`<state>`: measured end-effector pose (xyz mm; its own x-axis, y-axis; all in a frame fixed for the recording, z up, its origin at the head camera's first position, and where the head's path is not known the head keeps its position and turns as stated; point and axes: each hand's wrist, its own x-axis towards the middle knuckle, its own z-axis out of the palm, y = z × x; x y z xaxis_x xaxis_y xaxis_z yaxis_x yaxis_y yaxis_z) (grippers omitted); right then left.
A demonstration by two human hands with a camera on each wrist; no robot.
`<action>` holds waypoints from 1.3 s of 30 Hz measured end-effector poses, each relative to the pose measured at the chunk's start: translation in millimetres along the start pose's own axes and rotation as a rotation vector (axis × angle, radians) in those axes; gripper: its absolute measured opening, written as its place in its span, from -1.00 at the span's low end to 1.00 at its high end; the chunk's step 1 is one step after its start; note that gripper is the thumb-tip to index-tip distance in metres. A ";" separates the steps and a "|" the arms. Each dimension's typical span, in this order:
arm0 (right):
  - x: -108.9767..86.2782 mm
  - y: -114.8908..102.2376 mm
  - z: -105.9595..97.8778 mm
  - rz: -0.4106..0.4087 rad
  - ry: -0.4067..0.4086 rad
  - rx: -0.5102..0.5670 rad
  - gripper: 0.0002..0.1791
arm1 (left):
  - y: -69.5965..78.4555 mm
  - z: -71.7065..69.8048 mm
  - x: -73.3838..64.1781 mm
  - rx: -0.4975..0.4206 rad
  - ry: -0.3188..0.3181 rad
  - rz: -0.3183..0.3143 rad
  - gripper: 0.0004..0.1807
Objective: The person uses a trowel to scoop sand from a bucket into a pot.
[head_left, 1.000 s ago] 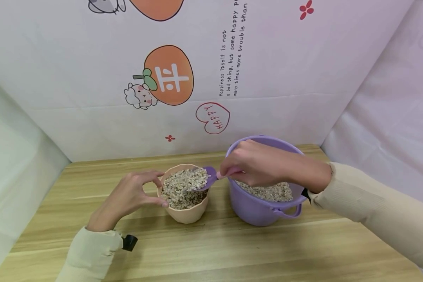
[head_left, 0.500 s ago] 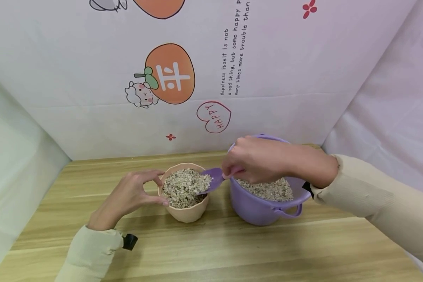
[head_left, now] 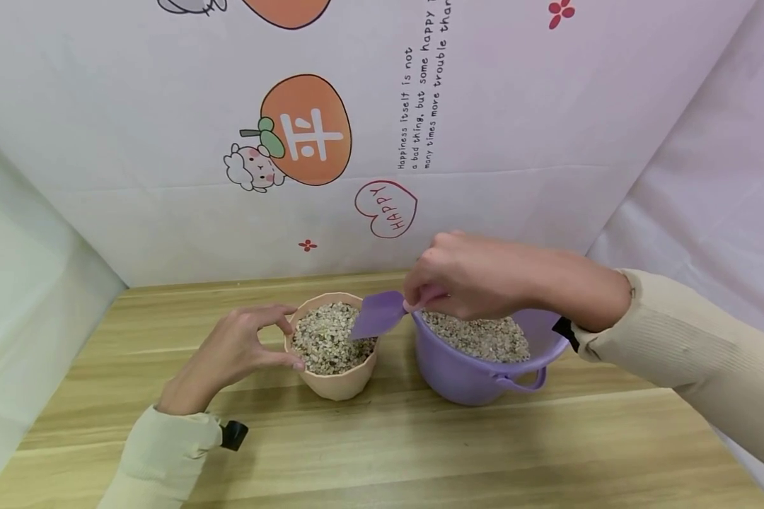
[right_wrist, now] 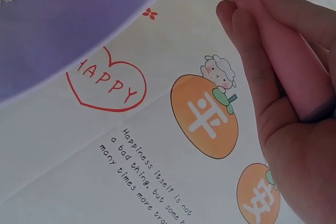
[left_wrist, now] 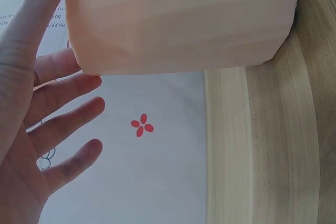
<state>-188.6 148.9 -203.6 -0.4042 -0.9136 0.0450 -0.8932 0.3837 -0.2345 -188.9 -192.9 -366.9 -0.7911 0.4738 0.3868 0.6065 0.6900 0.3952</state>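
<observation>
A peach flower pot (head_left: 337, 387) stands on the table, filled near its rim with pale granules (head_left: 326, 341). My left hand (head_left: 245, 343) holds the pot's left side between thumb and index finger; the left wrist view shows its other fingers spread free below the pot (left_wrist: 184, 19). With my right hand (head_left: 463, 277) I grip the pink handle of a small purple trowel (head_left: 377, 315). Its blade is tipped over the pot's right rim and bears no visible load. In the right wrist view the fingers wrap the pink trowel handle (right_wrist: 283, 51).
Right of the pot stands a purple bucket (head_left: 458, 378) holding more granules (head_left: 484, 341), partly under my right forearm. Its side handle (head_left: 523, 383) points toward the front. A printed white cloth (head_left: 280, 226) rises behind the wooden table (head_left: 382, 452).
The granules on the trowel have slid into the pot, and the blade has turned over and lifted slightly. My right hand has risen a little; the left has stayed on the pot.
</observation>
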 end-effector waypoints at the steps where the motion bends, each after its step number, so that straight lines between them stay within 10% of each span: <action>1: -0.2 0.0 -0.5 -0.001 0.002 -0.003 -0.88 | 0.0 -0.2 0.0 0.001 -0.001 0.001 -0.53; 30: -63.0 14.1 -33.3 -0.092 0.289 -0.012 -0.70 | 6.0 -6.5 0.9 0.007 -0.060 -0.047 -0.51; 39: -102.8 26.1 -38.8 0.021 0.279 -0.118 -0.65 | 9.1 -9.1 3.5 0.017 -0.064 -0.056 -0.50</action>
<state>-178.0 258.0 -176.7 -0.4464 -0.8393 0.3102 -0.8944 0.4296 -0.1247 -185.5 -189.9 -354.4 -0.8276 0.4681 0.3098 0.5601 0.7252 0.4004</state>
